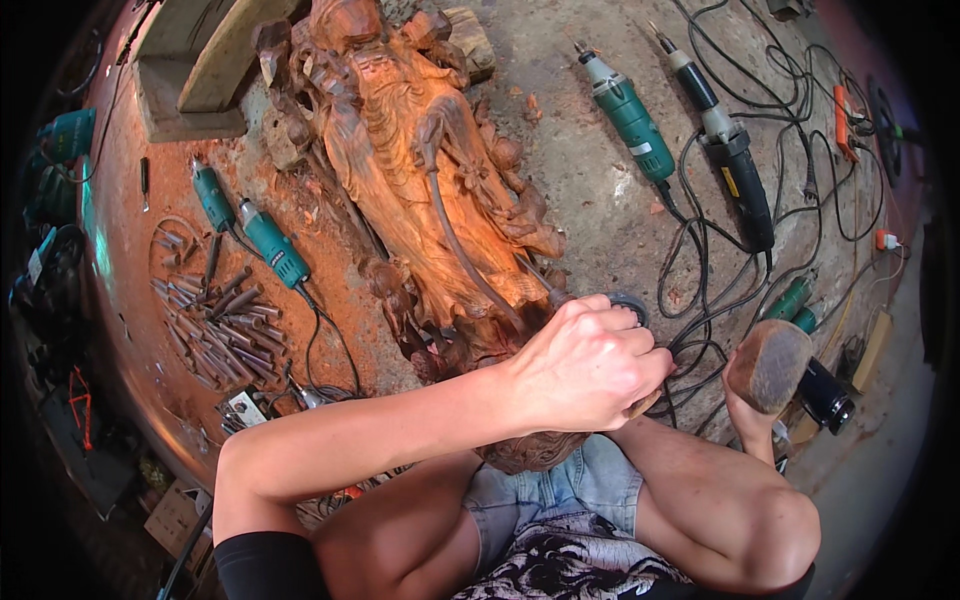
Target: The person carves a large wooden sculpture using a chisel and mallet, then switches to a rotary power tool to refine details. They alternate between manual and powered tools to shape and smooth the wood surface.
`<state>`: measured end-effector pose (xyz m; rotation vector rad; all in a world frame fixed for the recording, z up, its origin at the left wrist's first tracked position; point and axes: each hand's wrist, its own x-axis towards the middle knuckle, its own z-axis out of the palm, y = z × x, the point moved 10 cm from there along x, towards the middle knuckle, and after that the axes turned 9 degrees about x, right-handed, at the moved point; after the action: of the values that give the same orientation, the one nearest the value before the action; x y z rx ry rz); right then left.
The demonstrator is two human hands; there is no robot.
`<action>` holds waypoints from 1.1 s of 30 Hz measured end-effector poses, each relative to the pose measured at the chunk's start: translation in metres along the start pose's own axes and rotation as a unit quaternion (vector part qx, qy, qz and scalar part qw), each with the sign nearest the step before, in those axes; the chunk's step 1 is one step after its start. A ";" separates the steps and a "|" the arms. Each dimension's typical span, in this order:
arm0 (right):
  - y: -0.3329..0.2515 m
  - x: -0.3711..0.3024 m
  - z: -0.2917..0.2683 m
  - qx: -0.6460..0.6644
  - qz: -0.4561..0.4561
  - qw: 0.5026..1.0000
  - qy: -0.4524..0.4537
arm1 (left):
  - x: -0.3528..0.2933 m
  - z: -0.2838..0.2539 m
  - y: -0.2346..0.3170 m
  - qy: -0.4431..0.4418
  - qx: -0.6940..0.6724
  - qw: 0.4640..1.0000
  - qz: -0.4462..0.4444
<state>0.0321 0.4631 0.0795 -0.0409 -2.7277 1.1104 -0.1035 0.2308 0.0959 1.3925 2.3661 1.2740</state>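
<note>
A large reddish-brown wood carving (390,190) of a robed figure lies in front of me, its near end reaching between my legs. My left hand (595,365) crosses over its near end, fingers wrapped round a carving chisel (552,287). The thin shank points up and left at the carving's right edge; the grip is mostly hidden by the fist. Off to the right, my right hand (748,412) is closed on a wooden mallet (770,366), raised apart from the chisel. The mallet's head hides most of those fingers.
Several loose chisels (230,330) lie heaped at left beside green die grinders (275,243). Another green grinder (630,120) and a black one (740,180) rest at right among tangled cables (700,290). A wooden block frame (190,100) stands far left. Sawdust covers the floor.
</note>
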 end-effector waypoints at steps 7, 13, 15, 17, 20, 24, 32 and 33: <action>-0.011 0.012 0.004 0.041 -0.019 0.999 -0.011 | -0.012 -0.011 0.010 0.018 0.048 0.998 0.024; -0.024 0.010 0.008 0.072 -0.043 0.996 -0.023 | -0.016 0.008 0.003 -0.016 0.012 0.999 0.034; -0.022 0.010 0.010 0.081 -0.027 0.996 -0.023 | -0.015 0.013 0.001 -0.025 0.012 0.999 0.034; -0.012 0.014 0.011 0.084 0.012 0.996 -0.029 | -0.013 0.014 0.002 -0.026 0.011 0.999 0.025; -0.001 0.017 0.014 0.076 0.058 0.995 -0.040 | -0.013 0.011 0.015 -0.026 0.006 0.999 0.030; -0.005 0.023 0.015 0.069 0.045 0.996 -0.046 | -0.015 0.001 0.012 -0.002 -0.009 1.000 0.028; -0.032 0.033 0.017 0.081 -0.041 0.995 -0.044 | -0.008 -0.008 0.001 0.019 -0.008 1.000 0.017; -0.036 0.029 0.017 0.088 -0.068 0.993 -0.033 | -0.006 -0.006 -0.001 0.006 -0.010 1.000 0.007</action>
<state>0.0018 0.4287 0.0978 0.2080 -2.6295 1.3283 -0.1038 0.2221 0.0975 1.4018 2.3486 1.3097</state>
